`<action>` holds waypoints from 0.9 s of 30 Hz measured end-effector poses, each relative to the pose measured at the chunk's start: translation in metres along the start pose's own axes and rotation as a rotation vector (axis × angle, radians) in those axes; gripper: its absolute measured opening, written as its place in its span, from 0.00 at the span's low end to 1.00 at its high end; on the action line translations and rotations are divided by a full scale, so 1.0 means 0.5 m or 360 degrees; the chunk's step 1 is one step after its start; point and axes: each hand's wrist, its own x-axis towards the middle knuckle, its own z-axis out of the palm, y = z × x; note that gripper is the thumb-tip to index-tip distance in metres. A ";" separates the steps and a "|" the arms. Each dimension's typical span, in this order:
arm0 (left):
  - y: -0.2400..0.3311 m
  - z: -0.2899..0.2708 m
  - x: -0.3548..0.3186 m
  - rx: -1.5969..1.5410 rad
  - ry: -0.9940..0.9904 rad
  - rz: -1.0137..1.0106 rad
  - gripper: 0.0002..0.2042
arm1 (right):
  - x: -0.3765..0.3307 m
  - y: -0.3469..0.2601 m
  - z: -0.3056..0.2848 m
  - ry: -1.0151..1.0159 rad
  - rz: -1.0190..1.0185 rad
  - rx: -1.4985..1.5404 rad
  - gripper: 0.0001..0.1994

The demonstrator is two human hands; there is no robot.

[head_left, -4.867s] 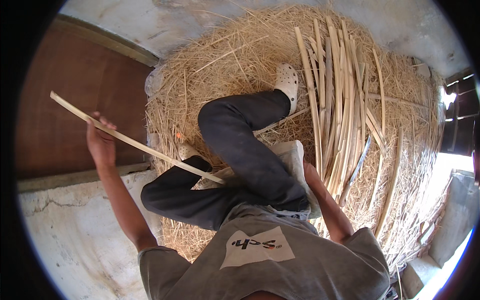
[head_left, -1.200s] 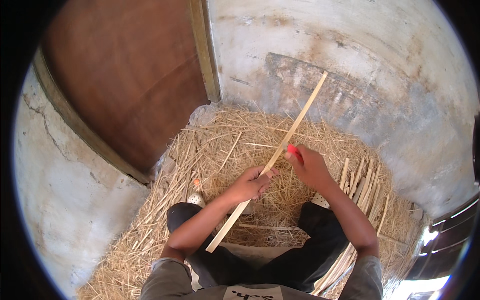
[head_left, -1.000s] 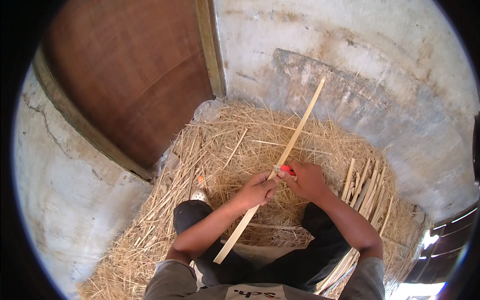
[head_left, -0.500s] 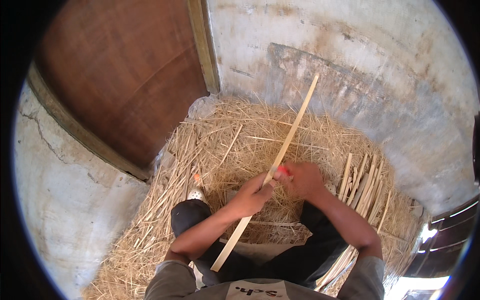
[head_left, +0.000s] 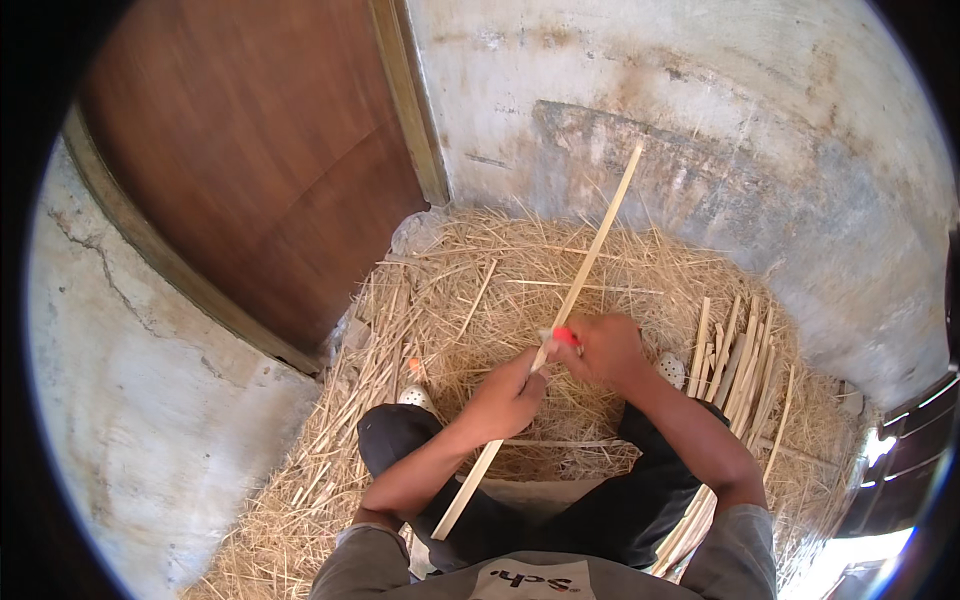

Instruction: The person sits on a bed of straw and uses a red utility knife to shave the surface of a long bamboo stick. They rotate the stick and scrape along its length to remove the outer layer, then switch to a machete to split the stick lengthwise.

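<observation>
The left hand is gripping a long pale wooden strip, seemingly light and springy, mid-length, while the right hand is clamping a red-handled tool.

Pale strip, red-handled tool, brown door

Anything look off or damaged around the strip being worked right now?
Nothing stands out. The left hand grips the long strip, the right hand holds a red-handled tool against it. Other strips lie bundled on the straw.
</observation>
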 end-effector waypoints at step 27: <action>0.037 0.049 -0.243 -0.0161 0.0085 -0.0236 0.15 | -0.019 0.062 -0.035 -0.0067 0.0409 -0.0042 0.26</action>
